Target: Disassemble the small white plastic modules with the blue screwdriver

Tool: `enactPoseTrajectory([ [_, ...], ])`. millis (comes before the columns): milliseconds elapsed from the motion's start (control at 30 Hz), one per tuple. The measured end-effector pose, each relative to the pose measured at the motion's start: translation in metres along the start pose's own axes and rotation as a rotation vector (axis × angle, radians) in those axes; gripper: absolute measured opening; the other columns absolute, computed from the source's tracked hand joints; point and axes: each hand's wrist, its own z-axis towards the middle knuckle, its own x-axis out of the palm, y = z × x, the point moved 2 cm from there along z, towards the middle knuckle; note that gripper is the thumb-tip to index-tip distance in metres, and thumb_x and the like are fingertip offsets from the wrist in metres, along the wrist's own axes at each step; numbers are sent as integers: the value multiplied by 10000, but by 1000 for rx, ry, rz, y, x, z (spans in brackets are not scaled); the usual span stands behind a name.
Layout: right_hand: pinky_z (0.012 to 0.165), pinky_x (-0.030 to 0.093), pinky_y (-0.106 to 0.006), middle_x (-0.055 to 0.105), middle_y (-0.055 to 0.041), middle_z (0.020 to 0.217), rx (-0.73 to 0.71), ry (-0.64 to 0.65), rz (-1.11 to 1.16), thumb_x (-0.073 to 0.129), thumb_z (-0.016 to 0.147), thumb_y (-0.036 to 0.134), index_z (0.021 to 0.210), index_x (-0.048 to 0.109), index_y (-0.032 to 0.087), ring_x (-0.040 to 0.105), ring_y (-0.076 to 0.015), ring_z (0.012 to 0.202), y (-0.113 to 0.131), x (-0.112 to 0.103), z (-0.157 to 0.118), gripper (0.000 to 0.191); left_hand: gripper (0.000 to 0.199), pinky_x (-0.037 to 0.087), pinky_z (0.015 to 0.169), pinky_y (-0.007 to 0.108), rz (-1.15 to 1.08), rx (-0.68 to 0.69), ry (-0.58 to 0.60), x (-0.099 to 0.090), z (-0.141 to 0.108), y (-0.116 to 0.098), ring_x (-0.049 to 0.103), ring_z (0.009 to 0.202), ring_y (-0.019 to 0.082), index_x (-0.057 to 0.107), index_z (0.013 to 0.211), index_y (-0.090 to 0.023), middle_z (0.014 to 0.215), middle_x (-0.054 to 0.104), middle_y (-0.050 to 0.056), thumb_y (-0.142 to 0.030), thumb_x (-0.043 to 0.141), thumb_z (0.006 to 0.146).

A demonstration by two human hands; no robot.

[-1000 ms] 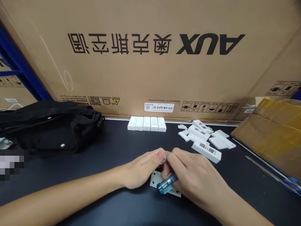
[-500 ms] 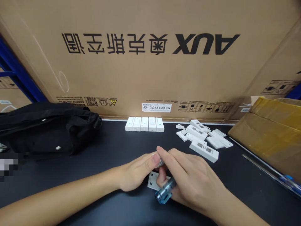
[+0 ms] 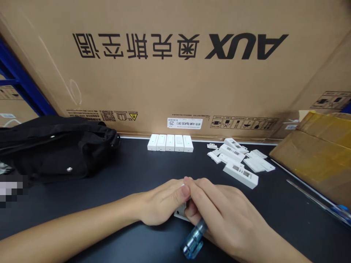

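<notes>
1. At the meeting of the two hands, low on the black table (image 3: 131, 237): left hand (image 3: 161, 202), one, fingers together and bent over, thumb against the right fingertips; anything pinched there is mostly hidden, so its grip cannot be told.
2. Against the left hand: right hand (image 3: 230, 215), one, fingers curled and closed around a tool, index fingertip touching the left hand.
3. Out of the right hand's underside: blue pen-shaped tool (image 3: 192, 239), one, translucent, clip end pointing toward the wearer; its other end is covered by the fingers.
4. Beneath and between both hands: white plate (image 3: 181, 213), one, largely covered, one dark hole showing.
5. Beyond the left hand's fingertips, well apart: white boxes (image 3: 170, 143), five, side by side in one row.
6. Beyond the right hand: slotted white housings (image 3: 241, 176), three, in a loose heap; thin white covers (image 3: 255, 161) beside them, overlapping, count uncertain.
7. Far left of the left hand: black bag (image 3: 60, 149), one.
8. Right of the right hand, well apart: taped carton (image 3: 315, 157), one.
9. Behind everything, facing both hands: large carton (image 3: 170, 84), one, lettering upside down.
</notes>
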Motion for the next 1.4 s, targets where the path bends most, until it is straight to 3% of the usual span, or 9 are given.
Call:
enactPoseTrajectory([
  [200, 490, 468, -321, 627, -112, 735, -23, -81, 19, 589, 830, 46, 1036, 646, -16, 560, -186, 629, 2, 0, -3, 222, 564, 467, 804, 302, 30, 43, 10, 0, -2, 3, 486, 770, 146, 465, 786, -157, 818, 515, 50, -554, 144, 1025],
  [300, 509, 452, -304, 621, -90, 758, 11, -93, 66, 588, 823, 51, 1035, 620, 30, 558, -173, 651, 2, 0, -2, 216, 555, 472, 795, 311, 16, 36, -16, 0, -4, 0, 504, 772, 152, 469, 805, -159, 811, 530, 52, -573, 168, 1018],
  [433, 476, 382, -288, 538, -34, 750, 111, 40, 223, 536, 780, 87, 938, 580, 143, 469, -143, 602, -7, -2, 1, 174, 507, 477, 755, 284, 2, -17, -36, 1, -4, -4, 525, 765, 150, 495, 886, -156, 790, 561, 45, -574, 239, 1015],
  [600, 502, 361, -257, 484, 2, 802, 158, 262, 564, 557, 738, 137, 863, 470, 207, 434, -116, 637, -18, -4, -1, 167, 418, 455, 693, 249, 83, 86, 47, 3, -1, -7, 498, 742, 136, 497, 929, -158, 854, 560, 47, -557, 384, 986],
  [767, 501, 314, -227, 404, 40, 796, 210, 193, 701, 576, 732, 55, 836, 339, 235, 372, -78, 608, -20, 2, -7, 315, 403, 459, 731, 257, 108, 107, 35, 3, -1, -5, 503, 754, 138, 471, 916, -168, 835, 549, 41, -520, 302, 1019],
  [933, 573, 380, -230, 450, 20, 870, 275, 226, 847, 627, 705, 37, 818, 308, 234, 430, -83, 682, -21, -3, -6, 392, 441, 489, 816, 281, 155, 151, 44, 2, -4, -2, 564, 844, 165, 529, 1000, -148, 923, 600, 83, -526, 302, 1017],
  [1100, 523, 333, -214, 448, 23, 852, 267, 313, 849, 598, 756, 39, 758, 236, 229, 383, -67, 638, -19, -8, -3, 409, 481, 479, 974, 310, 185, 241, 91, 4, -3, -3, 599, 1086, 219, 611, 1068, -138, 1121, 645, 137, -501, 299, 1021],
  [1233, 538, 353, -205, 447, 18, 837, 208, 317, 786, 584, 795, 44, 716, 259, 216, 401, -69, 658, -16, -8, -2, 375, 400, 503, 951, 312, 197, 254, 120, 5, -2, -3, 629, 1043, 221, 625, 1045, -150, 1078, 663, 136, -441, 353, 1009],
  [1400, 536, 374, -215, 482, 5, 823, 151, 229, 727, 550, 856, 60, 652, 301, 203, 421, -73, 647, -16, -10, -1, 352, 388, 500, 951, 368, 266, 238, 101, 4, -2, 1, 618, 1030, 250, 599, 980, -152, 1071, 652, 155, -446, 346, 998],
])
